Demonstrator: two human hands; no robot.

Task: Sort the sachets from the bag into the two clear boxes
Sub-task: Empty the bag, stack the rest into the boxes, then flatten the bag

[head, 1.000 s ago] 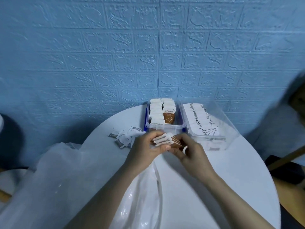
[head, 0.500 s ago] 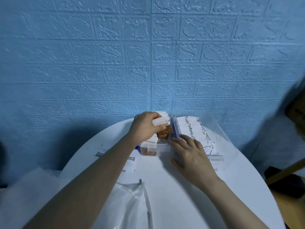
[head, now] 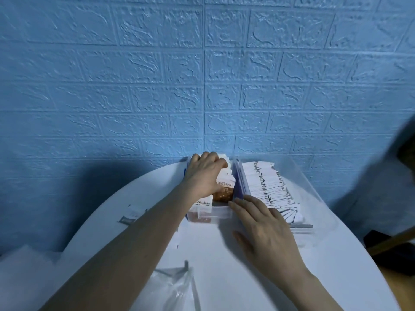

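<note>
Two clear boxes stand at the far edge of the white round table (head: 215, 250). The left box (head: 211, 216) holds brown-and-white sachets (head: 226, 188). My left hand (head: 205, 176) reaches into it, fingers curled over a stack of those sachets. The right box (head: 302, 227) is packed with rows of white sachets (head: 266, 185). My right hand (head: 267, 230) lies flat on the table before the boxes. Its fingertips touch the left box's front right corner. The clear plastic bag (head: 175, 286) lies crumpled at the near edge.
A few loose sachets (head: 130, 217) lie on the table left of my left forearm. A blue brick-pattern wall stands right behind the boxes. White crumpled plastic (head: 27, 272) spreads at the near left. Dark objects and a wooden bar (head: 390, 241) sit off the table's right.
My left hand carried a stack of sachets from above the table into the left box and pushed further back in it. My right hand let go and settled flat by the box.
</note>
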